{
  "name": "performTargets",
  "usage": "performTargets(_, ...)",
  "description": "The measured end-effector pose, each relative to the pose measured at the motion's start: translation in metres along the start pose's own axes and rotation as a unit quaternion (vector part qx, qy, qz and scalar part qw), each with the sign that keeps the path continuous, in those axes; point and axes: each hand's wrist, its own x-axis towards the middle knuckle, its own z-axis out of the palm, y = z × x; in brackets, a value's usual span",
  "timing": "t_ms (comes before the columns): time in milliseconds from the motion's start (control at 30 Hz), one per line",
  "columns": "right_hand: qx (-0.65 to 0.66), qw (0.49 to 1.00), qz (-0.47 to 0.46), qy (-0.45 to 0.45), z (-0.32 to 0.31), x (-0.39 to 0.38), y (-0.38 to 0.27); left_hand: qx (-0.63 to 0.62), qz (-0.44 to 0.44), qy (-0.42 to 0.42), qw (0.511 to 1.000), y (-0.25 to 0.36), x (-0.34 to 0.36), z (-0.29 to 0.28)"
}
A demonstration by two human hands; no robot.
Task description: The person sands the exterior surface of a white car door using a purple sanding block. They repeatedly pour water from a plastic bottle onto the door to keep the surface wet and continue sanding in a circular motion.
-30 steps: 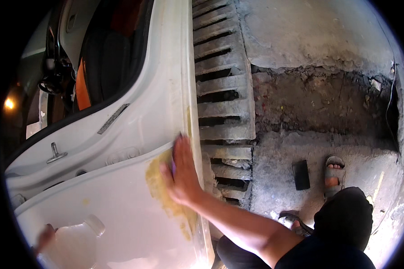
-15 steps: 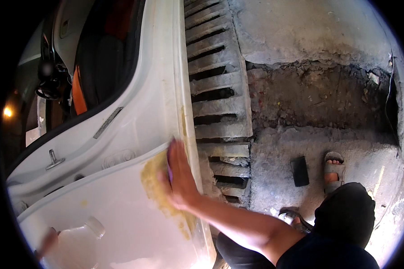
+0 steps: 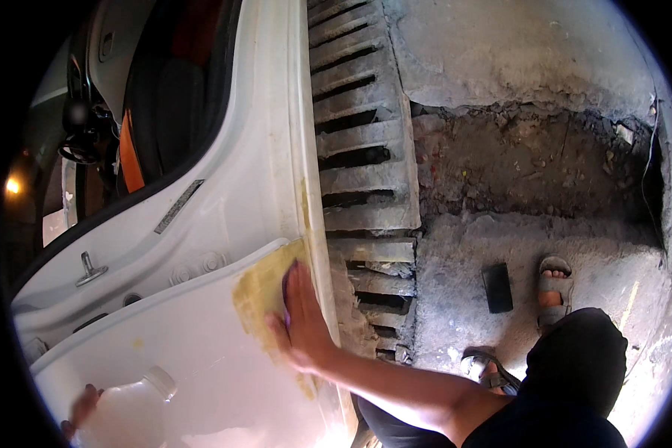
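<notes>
My right hand (image 3: 304, 328) lies closed over a thin purple-edged pad (image 3: 286, 290), pressed flat against a yellowish filler patch (image 3: 265, 280) at the corner of a white car panel (image 3: 201, 328). The pad mostly hides under my fingers, so its exact kind is unclear. At the lower left, my left hand (image 3: 84, 411) grips a translucent whitish bottle (image 3: 127, 411), its neck tilted toward the upper right. The forearm behind that hand is out of sight.
Up and left is the vehicle's opening with a dark seat (image 3: 173, 104). A metal latch loop (image 3: 89, 269) sticks up from the body. Right of the car run a slotted drain grate (image 3: 358, 179), a dirt-filled pit (image 3: 530, 164) and a dark flat rectangular object (image 3: 498, 287) beside my sandalled foot (image 3: 552, 295).
My right hand and the pad have slid a little downward, uncovering the upper corner of the filler patch. The left hand and bottle stay nearly in place.
</notes>
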Motion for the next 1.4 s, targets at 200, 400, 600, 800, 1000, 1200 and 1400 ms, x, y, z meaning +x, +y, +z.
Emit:
performTargets(200, -0.032, 0.999, 0.01, 0.005, -0.003, 0.032, -0.007, 0.007, -0.011, 0.008, 1.0, 0.003, -0.002, 0.001)
performTargets(400, 0.014, 0.995, 0.093, -0.022, -0.021, 0.062, -0.019, 0.006, -0.018, 0.007, 1.0, 0.005, -0.002, 0.002)
performTargets(600, -0.088, 0.994, 0.04, -0.043, -0.009, 0.036, -0.028, 0.016, -0.02, -0.005, 1.0, 0.005, -0.004, 0.002)
performTargets(800, -0.023, 1.0, 0.011, -0.017, -0.003, 0.017, -0.042, 0.028, -0.024, -0.004, 0.999, 0.006, -0.008, 0.002)
performTargets(1000, 0.076, 0.987, 0.145, -0.005, -0.015, 0.065, -0.012, 0.037, -0.019, -0.001, 0.999, 0.011, -0.002, 0.001)
performTargets(1200, 0.088, 0.993, 0.061, 0.049, 0.001, 0.004, 0.0, 0.025, -0.041, 0.003, 0.999, 0.02, 0.004, 0.009)
performTargets(1400, 0.154, 0.971, 0.184, -0.014, -0.019, 0.063, 0.01, 0.047, -0.005, 0.071, 0.996, 0.012, -0.01, 0.017)
